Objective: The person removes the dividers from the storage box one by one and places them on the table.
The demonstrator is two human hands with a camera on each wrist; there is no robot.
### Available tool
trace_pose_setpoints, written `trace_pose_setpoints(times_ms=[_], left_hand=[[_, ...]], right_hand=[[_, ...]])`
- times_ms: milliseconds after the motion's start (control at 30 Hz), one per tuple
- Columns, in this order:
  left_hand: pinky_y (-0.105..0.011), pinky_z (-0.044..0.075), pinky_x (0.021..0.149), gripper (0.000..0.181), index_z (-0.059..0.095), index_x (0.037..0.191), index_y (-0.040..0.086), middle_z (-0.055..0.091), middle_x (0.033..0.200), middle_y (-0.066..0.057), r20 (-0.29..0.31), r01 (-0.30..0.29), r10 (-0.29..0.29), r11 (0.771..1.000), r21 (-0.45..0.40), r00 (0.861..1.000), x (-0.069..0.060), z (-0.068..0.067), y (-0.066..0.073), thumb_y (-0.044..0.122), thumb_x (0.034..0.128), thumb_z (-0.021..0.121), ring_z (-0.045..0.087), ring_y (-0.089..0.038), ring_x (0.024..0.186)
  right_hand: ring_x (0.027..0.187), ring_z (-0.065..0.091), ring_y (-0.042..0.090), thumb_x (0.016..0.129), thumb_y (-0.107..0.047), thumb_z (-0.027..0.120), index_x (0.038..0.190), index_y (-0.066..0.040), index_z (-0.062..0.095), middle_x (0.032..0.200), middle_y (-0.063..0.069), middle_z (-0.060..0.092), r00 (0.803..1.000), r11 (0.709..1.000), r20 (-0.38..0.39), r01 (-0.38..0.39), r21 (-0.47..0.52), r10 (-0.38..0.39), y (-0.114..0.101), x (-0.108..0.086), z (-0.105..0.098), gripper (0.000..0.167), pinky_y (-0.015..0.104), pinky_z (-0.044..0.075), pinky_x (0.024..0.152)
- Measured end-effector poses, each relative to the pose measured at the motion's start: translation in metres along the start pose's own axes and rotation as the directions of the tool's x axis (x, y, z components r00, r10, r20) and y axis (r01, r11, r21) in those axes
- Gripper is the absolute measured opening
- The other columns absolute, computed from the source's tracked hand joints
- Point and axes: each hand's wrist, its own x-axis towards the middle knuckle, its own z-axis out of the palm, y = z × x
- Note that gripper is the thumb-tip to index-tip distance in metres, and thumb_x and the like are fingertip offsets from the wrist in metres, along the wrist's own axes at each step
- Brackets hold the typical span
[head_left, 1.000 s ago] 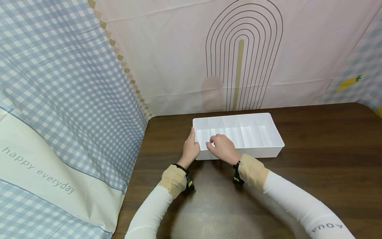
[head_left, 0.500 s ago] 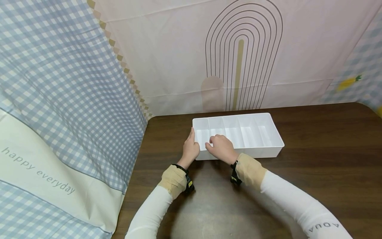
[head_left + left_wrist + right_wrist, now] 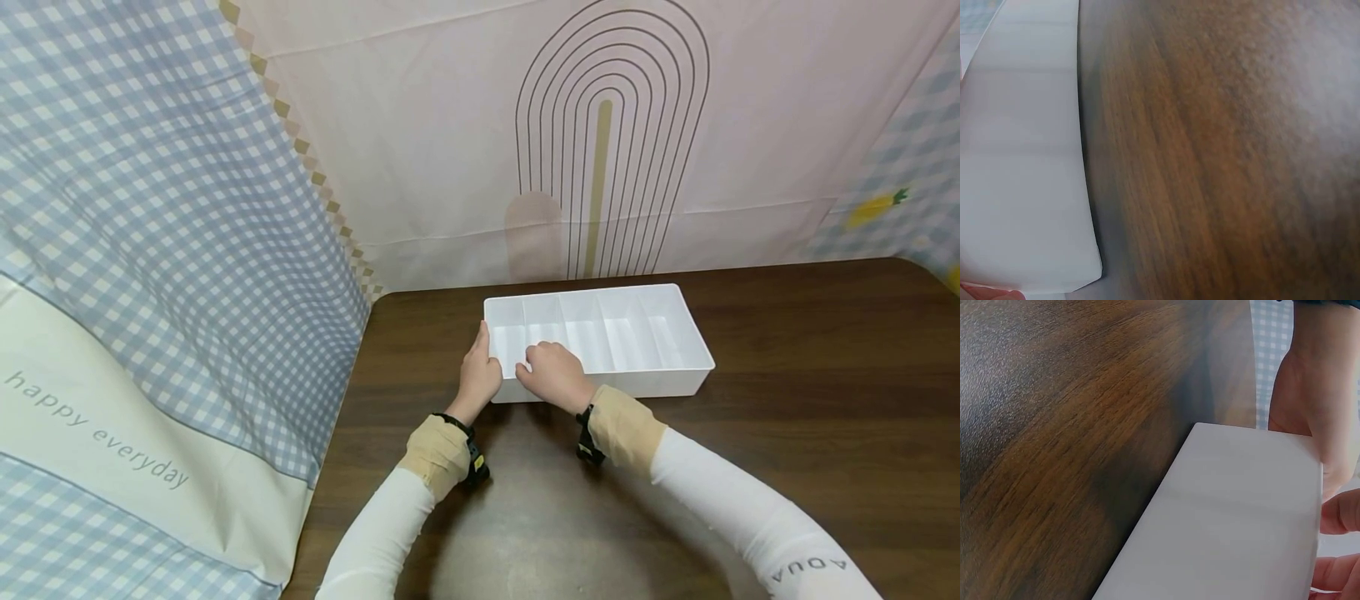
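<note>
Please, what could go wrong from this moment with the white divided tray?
Both the left hand and right hand are toward the left end of the divided tray; its right end is unheld, so a push might swing it on the wooden table. The right hand also hides part of the inside, so a mistake there could go unnoticed.

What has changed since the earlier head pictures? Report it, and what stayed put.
The bare right hand, over the white, rectangular, five-compartment plastic box, shifted slightly toward the person's left. I see nothing taken hold of or let go. The box and the bare left hand at its left end stayed put.
</note>
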Motion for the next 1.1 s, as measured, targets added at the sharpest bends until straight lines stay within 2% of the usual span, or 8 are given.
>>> trace_pose_setpoints(times_ms=[267, 433, 500, 767, 933, 1100], left_hand=[[-0.037, 0.042, 0.083, 0.064, 0.017, 0.141, 0.006, 0.025, 0.145, -0.009, -0.005, 0.001, -0.001, 1.0, 0.0, 1.0, -0.001, -0.0006, 0.0006, -0.001, 0.0793, 0.033, 0.053, -0.029, 0.095], [-0.038, 0.041, 0.088, 0.064, 0.018, 0.141, 0.005, 0.026, 0.144, -0.01, -0.009, -0.002, 0.002, 1.0, 0.001, 1.0, -0.0007, -0.0014, -0.0001, -0.001, 0.0792, 0.033, 0.05, -0.03, 0.106], [-0.038, 0.04, 0.09, 0.064, 0.018, 0.141, 0.005, 0.025, 0.144, -0.009, -0.005, -0.001, 0.001, 1.0, 0.001, 1.0, -0.0001, -0.0015, -0.0004, -0.001, 0.0794, 0.033, 0.048, -0.028, 0.111], [-0.038, 0.04, 0.091, 0.064, 0.017, 0.141, 0.006, 0.024, 0.144, -0.009, -0.002, -0.004, 0.004, 1.0, -0.003, 1.0, 0.0004, -0.0012, -0.0007, 0.0, 0.0797, 0.032, 0.047, -0.029, 0.111], [-0.037, 0.037, 0.095, 0.064, 0.017, 0.141, 0.006, 0.024, 0.145, -0.009, 0.0, -0.003, 0.003, 1.0, -0.01, 1.0, 0.0001, -0.0013, -0.0003, 0.0, 0.0799, 0.032, 0.043, -0.028, 0.117], [-0.037, 0.037, 0.095, 0.063, 0.017, 0.141, 0.005, 0.024, 0.145, -0.009, 0.003, -0.002, 0.002, 1.0, -0.019, 1.0, -0.0003, -0.0009, -0.0003, 0.0, 0.0802, 0.032, 0.045, -0.029, 0.114]], right_hand=[[0.046, 0.032, 0.012, 0.082, -0.019, 0.051, 0.05, -0.012, 0.039, 0.051, -0.002, 0.035, 1.0, 1.0, -0.012, 0.001, -0.001, -0.001, 0.0007, 0.0015, 0.0034, 0.035, 0.023, 0.025, 0.041], [0.044, 0.029, 0.011, 0.082, -0.019, 0.049, 0.047, -0.015, 0.032, 0.049, -0.003, 0.029, 1.0, 1.0, -0.004, -0.013, 0.008, 0.013, 0.0007, 0.0032, 0.0049, 0.039, 0.022, 0.023, 0.04], [0.043, 0.029, 0.011, 0.082, -0.018, 0.049, 0.046, -0.015, 0.032, 0.048, -0.004, 0.029, 1.0, 1.0, -0.002, -0.022, 0.008, 0.022, 0.0006, 0.0038, 0.0056, 0.04, 0.022, 0.024, 0.039], [0.041, 0.031, 0.012, 0.083, -0.019, 0.047, 0.044, -0.015, 0.031, 0.044, -0.004, 0.029, 0.999, 0.999, -0.007, -0.045, -0.016, 0.045, 0.0008, 0.0048, 0.0083, 0.042, 0.024, 0.025, 0.037], [0.04, 0.031, 0.012, 0.084, -0.02, 0.046, 0.043, -0.015, 0.031, 0.042, -0.004, 0.029, 0.998, 0.998, 0.011, -0.068, -0.012, 0.068, 0.0006, 0.0055, 0.0087, 0.043, 0.024, 0.026, 0.036], [0.04, 0.034, 0.013, 0.084, -0.021, 0.046, 0.044, -0.016, 0.032, 0.042, -0.004, 0.031, 0.995, 0.995, 0.021, -0.098, -0.019, 0.099, 0.0007, 0.0071, 0.0095, 0.042, 0.025, 0.027, 0.036]])
